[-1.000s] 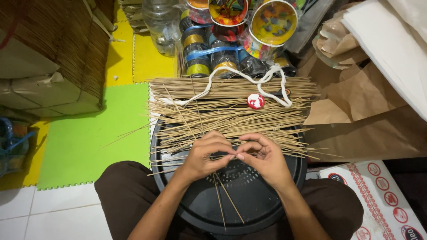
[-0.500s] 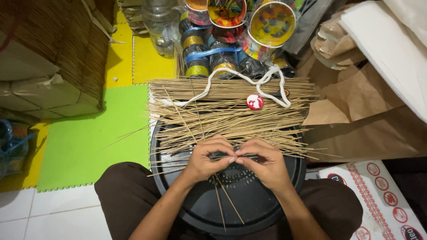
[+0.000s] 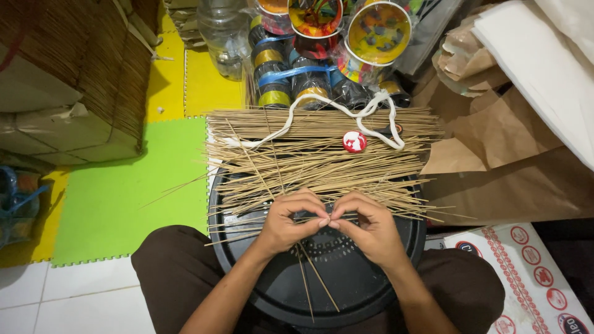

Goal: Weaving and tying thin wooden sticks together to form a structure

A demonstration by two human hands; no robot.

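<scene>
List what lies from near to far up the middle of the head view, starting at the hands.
Left hand and right hand pinching thin sticks together → loose stick pile on the black round tray → white cord → stacked tape rolls.

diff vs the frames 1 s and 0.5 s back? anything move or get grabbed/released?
Barely anything. Left hand and right hand stay together over the black round tray, fingertips pinching thin sticks between them; the grip shifted only slightly. Nothing newly picked up or let go. The stick pile, white cord and red-and-white cap lie as before.
</scene>
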